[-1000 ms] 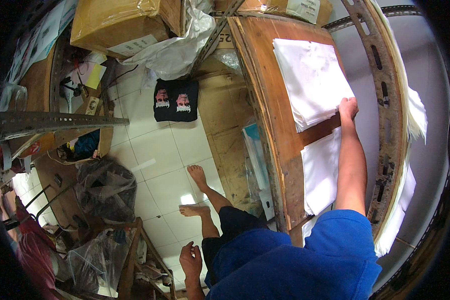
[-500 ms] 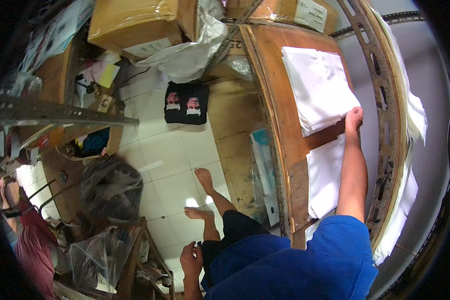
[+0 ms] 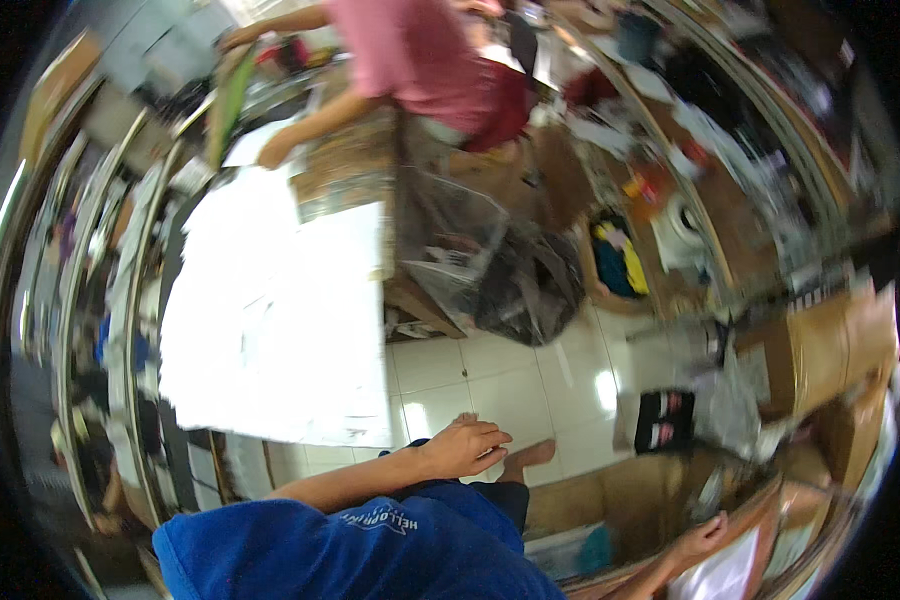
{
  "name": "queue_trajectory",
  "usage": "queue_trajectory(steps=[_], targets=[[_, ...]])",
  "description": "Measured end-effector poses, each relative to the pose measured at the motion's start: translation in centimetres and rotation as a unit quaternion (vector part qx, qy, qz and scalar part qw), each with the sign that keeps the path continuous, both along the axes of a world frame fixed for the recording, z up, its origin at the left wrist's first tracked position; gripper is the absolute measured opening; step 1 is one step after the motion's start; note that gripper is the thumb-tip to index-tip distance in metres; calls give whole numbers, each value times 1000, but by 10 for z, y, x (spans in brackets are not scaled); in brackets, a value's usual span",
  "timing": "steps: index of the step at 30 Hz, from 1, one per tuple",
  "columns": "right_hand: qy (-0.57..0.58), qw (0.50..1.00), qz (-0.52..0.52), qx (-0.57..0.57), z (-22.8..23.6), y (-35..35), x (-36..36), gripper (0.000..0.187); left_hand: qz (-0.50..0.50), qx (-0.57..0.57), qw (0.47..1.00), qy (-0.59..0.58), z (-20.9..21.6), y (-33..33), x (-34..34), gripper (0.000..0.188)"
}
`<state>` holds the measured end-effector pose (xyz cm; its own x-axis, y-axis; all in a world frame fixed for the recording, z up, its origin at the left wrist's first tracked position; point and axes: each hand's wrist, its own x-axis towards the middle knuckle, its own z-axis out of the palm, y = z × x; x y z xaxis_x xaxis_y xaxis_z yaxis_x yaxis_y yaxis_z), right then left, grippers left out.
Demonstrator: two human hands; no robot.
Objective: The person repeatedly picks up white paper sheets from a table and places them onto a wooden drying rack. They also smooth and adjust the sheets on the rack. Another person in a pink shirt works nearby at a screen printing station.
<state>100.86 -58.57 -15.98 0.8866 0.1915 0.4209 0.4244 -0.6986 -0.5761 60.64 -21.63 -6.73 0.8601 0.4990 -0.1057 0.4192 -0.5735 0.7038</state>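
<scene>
My left hand (image 3: pixel 465 448) hangs in the air in front of my blue shirt, with its fingers loosely bent and nothing in it. Beyond it, to the left, a big spread of white sheets (image 3: pixel 270 330) covers a table. At the lower right my right hand (image 3: pixel 705 540) is empty, its fingers loose and slightly apart. Close below that hand a white stack of sheets (image 3: pixel 720 572) lies on a brown wooden board (image 3: pixel 765 555). The stack is only partly in view.
A co-worker in a pink shirt (image 3: pixel 410 70) leans over the table's far end, one hand (image 3: pixel 275 150) by the sheets. A dark plastic bag (image 3: pixel 535 290), a folded black printed cloth (image 3: pixel 664 420) and cardboard boxes (image 3: pixel 840 340) stand around the tiled floor (image 3: pixel 505 375). Racks line the left.
My view has swung left, bringing the white-covered table and the co-worker into sight. My right hand has come off the white stack's edge. My left hand has risen in front of me.
</scene>
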Motion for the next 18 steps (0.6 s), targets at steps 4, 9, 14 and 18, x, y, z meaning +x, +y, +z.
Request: queue_trajectory(steps=[4, 9, 14, 18], targets=[[118, 974, 158, 111, -22, 134, -71, 27, 153, 90, 980, -91, 35, 48, -73, 20], [322, 893, 294, 113, -16, 243, -174, 17, 399, 285, 864, -117, 52, 129, -190, 21], [449, 820, 345, 84, 2, 284, -237, 16, 452, 410, 790, 61, 43, 229, -302, 42], [390, 832, 392, 51, 5, 283, -253, 16, 414, 455, 770, 171, 21, 310, -358, 39]])
